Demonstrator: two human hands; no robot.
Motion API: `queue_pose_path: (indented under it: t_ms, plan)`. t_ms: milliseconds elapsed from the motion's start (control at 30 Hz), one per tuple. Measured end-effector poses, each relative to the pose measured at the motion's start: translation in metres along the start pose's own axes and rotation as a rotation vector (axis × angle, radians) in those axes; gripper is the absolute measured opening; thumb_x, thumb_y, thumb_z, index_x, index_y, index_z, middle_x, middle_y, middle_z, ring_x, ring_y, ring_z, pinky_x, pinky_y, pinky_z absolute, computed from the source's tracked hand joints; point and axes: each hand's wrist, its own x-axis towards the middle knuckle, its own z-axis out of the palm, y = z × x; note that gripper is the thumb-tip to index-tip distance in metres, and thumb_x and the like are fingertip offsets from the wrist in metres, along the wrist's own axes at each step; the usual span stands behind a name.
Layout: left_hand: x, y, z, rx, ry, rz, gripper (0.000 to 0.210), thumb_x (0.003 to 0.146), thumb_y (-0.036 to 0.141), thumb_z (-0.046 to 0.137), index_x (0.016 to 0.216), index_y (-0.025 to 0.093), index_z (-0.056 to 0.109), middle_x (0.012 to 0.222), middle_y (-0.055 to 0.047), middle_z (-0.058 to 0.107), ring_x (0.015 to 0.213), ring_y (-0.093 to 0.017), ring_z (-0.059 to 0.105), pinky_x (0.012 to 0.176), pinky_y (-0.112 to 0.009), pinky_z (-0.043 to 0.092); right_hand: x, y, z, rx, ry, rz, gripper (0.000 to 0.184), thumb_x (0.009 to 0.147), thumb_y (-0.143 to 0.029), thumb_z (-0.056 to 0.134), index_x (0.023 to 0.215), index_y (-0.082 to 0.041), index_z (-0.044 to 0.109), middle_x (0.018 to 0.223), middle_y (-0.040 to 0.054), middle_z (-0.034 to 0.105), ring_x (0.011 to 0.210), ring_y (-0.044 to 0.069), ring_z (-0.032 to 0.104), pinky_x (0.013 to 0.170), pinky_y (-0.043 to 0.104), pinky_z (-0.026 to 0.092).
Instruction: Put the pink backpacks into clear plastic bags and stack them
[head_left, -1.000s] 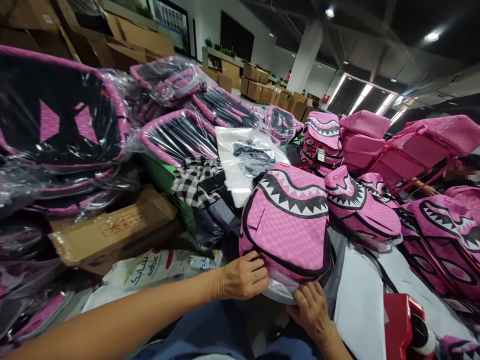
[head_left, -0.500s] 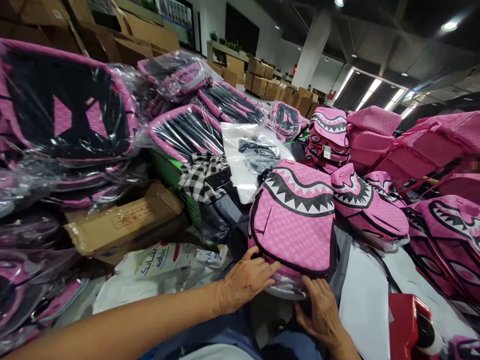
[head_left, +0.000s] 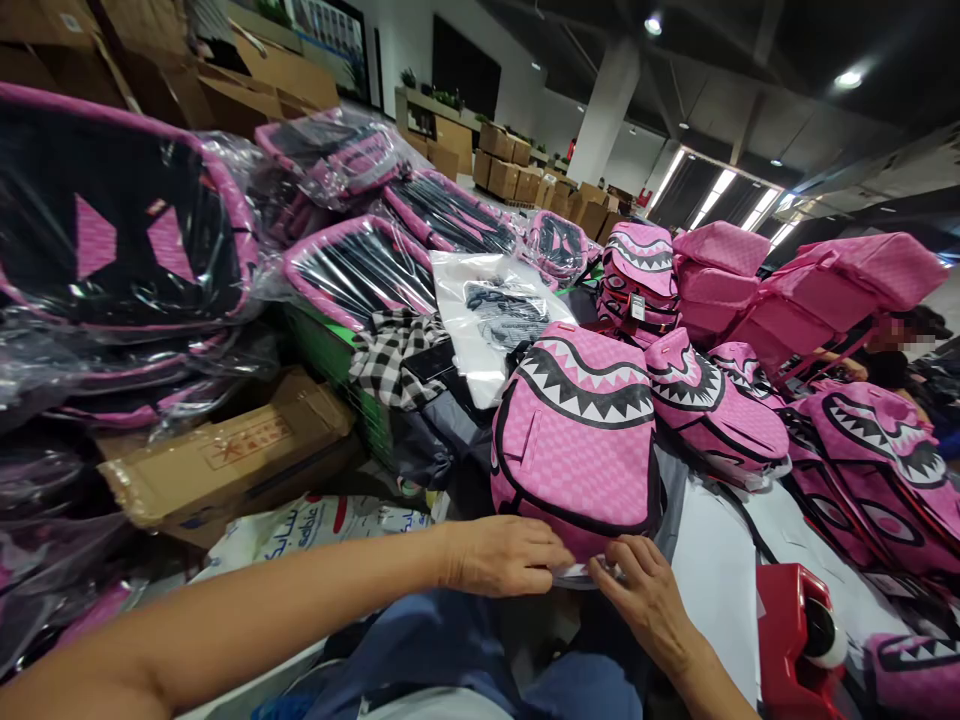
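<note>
A pink checked backpack point(head_left: 577, 450) with a black-and-white shark-mouth print lies in front of me, its base towards my lap. Whitish clear plastic point(head_left: 574, 572) shows at its lower edge, part of what looks like a plastic bag. My left hand point(head_left: 514, 556) is at that edge with its fingers bent and closed on the plastic. Close beside it on the right, my right hand point(head_left: 637, 590) pinches the same plastic between thumb and fingers. The fingertips of both hands are partly hidden.
Plastic-wrapped backpacks point(head_left: 127, 220) are piled at the left above a cardboard box point(head_left: 232, 450). More pink backpacks point(head_left: 712, 410) stand at the right. A red tape dispenser point(head_left: 784, 630) sits near my right forearm. At the far right a person point(head_left: 892, 350) is partly hidden.
My left hand has moved right along the backpack's bottom edge, closer to my right hand. Its fingers have curled in. The view has turned slightly to the right.
</note>
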Motion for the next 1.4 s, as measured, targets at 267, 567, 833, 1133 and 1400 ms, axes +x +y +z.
queue_pose_path:
  t_ms: [267, 567, 833, 1133, 1400]
  plan:
    - [0.015, -0.021, -0.025, 0.083, -0.144, 0.165, 0.012, 0.093, 0.013, 0.061, 0.086, 0.022, 0.064, 0.075, -0.001, 0.067, 0.071, -0.017, 0.056, 0.064, -0.031, 0.039, 0.000, 0.023, -0.001, 0.168, -0.434, -0.051, 0.006, 0.101, -0.022, 0.053, 0.098, -0.019, 0.058, 0.077, -0.0014, 0.064, 0.068, 0.015, 0.055, 0.059, 0.030, 0.036]
    - [0.028, -0.028, -0.021, 0.227, -0.085, 0.469, 0.006, 0.086, 0.016, 0.066, 0.087, 0.023, 0.065, 0.066, 0.000, 0.059, 0.063, -0.017, 0.053, 0.079, -0.033, 0.046, 0.029, 0.036, -0.017, -0.004, -0.710, -0.234, 0.013, 0.091, -0.023, 0.070, 0.092, -0.024, 0.057, 0.080, -0.0035, 0.064, 0.054, 0.013, 0.051, 0.047, 0.034, 0.016]
    - [-0.014, 0.005, -0.005, 0.221, 0.034, 0.329, 0.012, 0.089, 0.016, 0.058, 0.081, 0.016, 0.067, 0.075, -0.004, 0.060, 0.062, -0.016, 0.054, 0.067, -0.035, 0.046, -0.034, 0.008, 0.003, -0.022, -0.255, -0.105, 0.027, 0.099, -0.010, 0.040, 0.078, -0.022, 0.053, 0.068, -0.0012, 0.056, 0.056, 0.014, 0.048, 0.053, 0.032, 0.028]
    - [0.057, 0.023, 0.022, -0.009, -0.512, -0.376, 0.026, 0.101, 0.033, 0.053, 0.093, 0.014, 0.068, 0.072, -0.006, 0.071, 0.062, -0.022, 0.067, 0.053, -0.030, 0.039, -0.073, -0.056, 0.045, 0.180, 0.229, 0.644, 0.012, 0.095, -0.017, 0.048, 0.093, -0.021, 0.059, 0.085, 0.0048, 0.064, 0.072, 0.015, 0.061, 0.063, 0.025, 0.048]
    - [0.046, 0.029, 0.029, -0.245, -0.530, -0.653, 0.013, 0.095, 0.025, 0.062, 0.087, 0.019, 0.070, 0.073, -0.003, 0.073, 0.069, -0.022, 0.071, 0.060, -0.025, 0.042, -0.033, -0.074, 0.079, 1.107, 0.779, 1.709, 0.054, 0.074, -0.074, 0.068, 0.082, -0.023, 0.050, 0.060, -0.0089, 0.042, 0.045, 0.008, 0.036, 0.038, 0.019, 0.031]
